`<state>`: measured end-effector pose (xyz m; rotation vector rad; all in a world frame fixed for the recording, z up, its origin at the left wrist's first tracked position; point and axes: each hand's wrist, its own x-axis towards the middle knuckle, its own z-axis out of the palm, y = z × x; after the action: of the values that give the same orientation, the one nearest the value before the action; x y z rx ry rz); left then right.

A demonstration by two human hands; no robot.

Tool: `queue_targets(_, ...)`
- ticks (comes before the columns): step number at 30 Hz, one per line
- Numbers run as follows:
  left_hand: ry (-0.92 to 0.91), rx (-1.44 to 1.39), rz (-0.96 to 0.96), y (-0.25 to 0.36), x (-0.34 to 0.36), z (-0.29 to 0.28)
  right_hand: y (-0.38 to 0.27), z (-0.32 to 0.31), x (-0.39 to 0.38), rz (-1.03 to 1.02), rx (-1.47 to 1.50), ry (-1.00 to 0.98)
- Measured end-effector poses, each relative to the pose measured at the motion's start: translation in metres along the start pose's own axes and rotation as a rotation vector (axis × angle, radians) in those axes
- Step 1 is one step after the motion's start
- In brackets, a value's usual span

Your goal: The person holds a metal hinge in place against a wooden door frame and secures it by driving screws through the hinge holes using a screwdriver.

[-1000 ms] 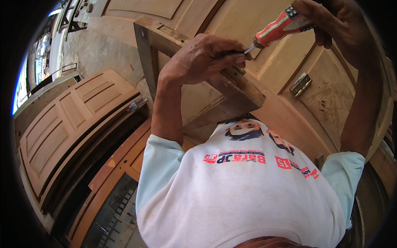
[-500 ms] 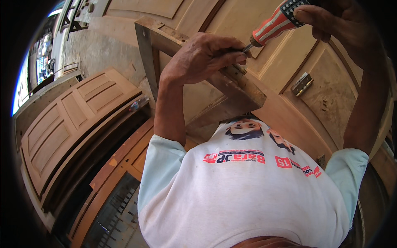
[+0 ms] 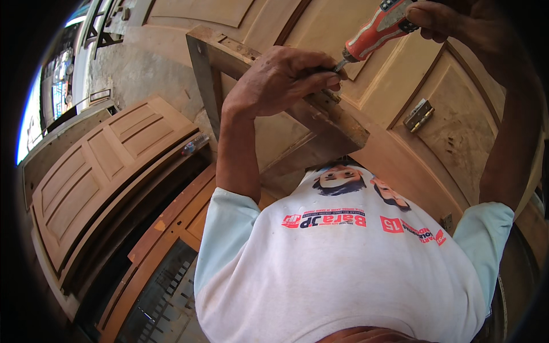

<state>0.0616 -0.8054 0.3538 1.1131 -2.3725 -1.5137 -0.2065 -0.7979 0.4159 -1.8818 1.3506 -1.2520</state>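
Up at the top right, my right hand (image 3: 452, 20) is closed round the butt of a screwdriver (image 3: 374, 33) with a red, white and dark handle. Its short metal shaft slants down to the left. My left hand (image 3: 286, 77) pinches thumb and fingers at the tip end of that shaft; whether a screw is also between them is hidden. Right below these fingers runs a wooden frame (image 3: 337, 123), with a metal hinge (image 3: 329, 96) on its edge, partly covered by the hand.
Panelled wooden doors (image 3: 389, 74) lie beneath the frame, and a loose hinge (image 3: 419, 116) rests on one at the right. More doors are stacked at the left (image 3: 108, 154), a small clear plastic bottle (image 3: 194, 144) beside them. An orange-brown frame with glass (image 3: 166, 268) stands at lower left.
The screwdriver handle has turned about its length, showing another side of its pattern, and has shifted slightly left. My left hand keeps its pinch in nearly the same place.
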Motion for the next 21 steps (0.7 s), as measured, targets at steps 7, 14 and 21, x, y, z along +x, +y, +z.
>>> queue_targets(7,-0.062,-0.019,0.005,0.012,0.011,0.0,-0.043,-0.026,0.003,0.315,-0.185,-0.192)
queue_targets(14,-0.05,-0.335,-0.029,0.001,0.013,0.005,-0.025,-0.038,-0.001,0.199,-0.262,-0.164)
queue_targets(21,-0.088,-0.112,-0.031,0.014,0.015,-0.002,-0.067,-0.06,0.029,0.554,-0.118,-0.52)
